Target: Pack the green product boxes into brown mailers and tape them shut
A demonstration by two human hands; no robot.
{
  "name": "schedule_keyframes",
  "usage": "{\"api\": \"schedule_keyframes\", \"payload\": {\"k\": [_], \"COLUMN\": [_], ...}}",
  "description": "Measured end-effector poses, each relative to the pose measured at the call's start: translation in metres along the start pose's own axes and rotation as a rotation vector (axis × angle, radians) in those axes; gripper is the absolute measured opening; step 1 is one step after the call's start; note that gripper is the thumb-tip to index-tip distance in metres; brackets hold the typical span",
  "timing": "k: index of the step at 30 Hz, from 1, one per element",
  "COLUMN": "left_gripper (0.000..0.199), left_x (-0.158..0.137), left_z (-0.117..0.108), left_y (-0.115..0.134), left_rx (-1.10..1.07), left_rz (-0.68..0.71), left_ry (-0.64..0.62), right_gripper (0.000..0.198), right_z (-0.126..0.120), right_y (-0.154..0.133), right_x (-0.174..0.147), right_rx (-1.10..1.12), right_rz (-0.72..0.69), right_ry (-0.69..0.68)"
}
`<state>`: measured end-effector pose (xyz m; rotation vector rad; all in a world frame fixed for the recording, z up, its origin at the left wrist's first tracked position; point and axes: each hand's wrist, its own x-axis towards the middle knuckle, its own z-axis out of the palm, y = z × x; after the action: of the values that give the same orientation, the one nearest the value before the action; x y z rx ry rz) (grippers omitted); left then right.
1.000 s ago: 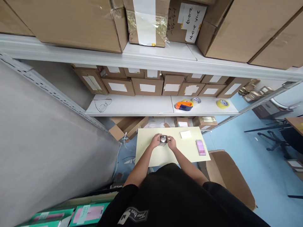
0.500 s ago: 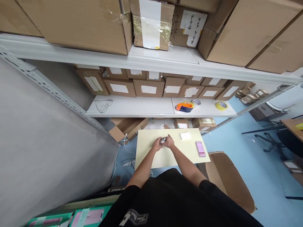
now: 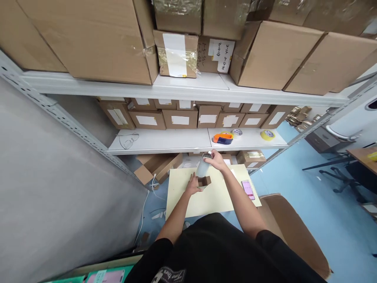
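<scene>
At frame centre, right hand (image 3: 217,160): fingers clamped on bottle (image 3: 202,169); straighten it!
Left hand (image 3: 193,185): fingers apart against box (image 3: 204,182); brace!

Top of bottle (image 3: 202,169) partly covered by right hand (image 3: 217,160); markings too small to tell. Unclear whether bottle's lower end touches rim of small box (image 3: 204,181). Left hand (image 3: 193,185) hides box's left side. White card (image 3: 233,172) mostly behind right forearm (image 3: 240,196). Phone (image 3: 247,190) partly pixelated, screen text illegible. Labels (image 3: 180,120) on middle shelf too small to read. Green boxes (image 3: 106,276) and shirt patch (image 3: 173,275) cut by bottom edge; large carton (image 3: 97,39) cut by top edge.
</scene>
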<state>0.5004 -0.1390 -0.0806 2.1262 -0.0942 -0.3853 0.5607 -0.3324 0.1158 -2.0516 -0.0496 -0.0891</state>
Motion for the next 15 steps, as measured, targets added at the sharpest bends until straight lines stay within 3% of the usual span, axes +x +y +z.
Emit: {"api": "schedule_keyframes", "payload": {"k": [3, 6, 8, 11, 13, 15], "left_gripper": [0.135, 0.101, 0.087, 0.084, 0.077, 0.076], "left_x": [-0.011, -0.021, -0.024, -0.022, -0.019, -0.016], "left_z": [-0.037, -0.071, -0.082, -0.082, -0.08, -0.082], "left_y": [0.027, 0.076, 0.114, 0.159, 0.174, 0.179], "left_rx": [-0.119, -0.358, -0.429, -0.361, -0.35, -0.463], "left_rz": [-0.015, 0.183, 0.322, 0.315, 0.272, 0.277], "left_ry": [-0.011, 0.019, 0.069, 0.249, 0.359, 0.382], "right_gripper": [0.048, 0.051, 0.052, 0.05, 0.046, 0.047], "right_z": [-0.012, -0.013, -0.009, -0.005, -0.007, -0.012], "right_y": [-0.021, -0.032, -0.035, -0.033, -0.027, -0.017], "right_x": [-0.005, -0.009, -0.009, -0.009, -0.011, -0.017], "right_rx": [0.003, -0.056, -0.092, -0.044, 0.124, 0.34], "right_rz": [0.015, 0.034, 0.039, 0.048, 0.049, 0.042], "right_ry": [0.011, 0.049, 0.082, 0.1, 0.012, -0.197]}}
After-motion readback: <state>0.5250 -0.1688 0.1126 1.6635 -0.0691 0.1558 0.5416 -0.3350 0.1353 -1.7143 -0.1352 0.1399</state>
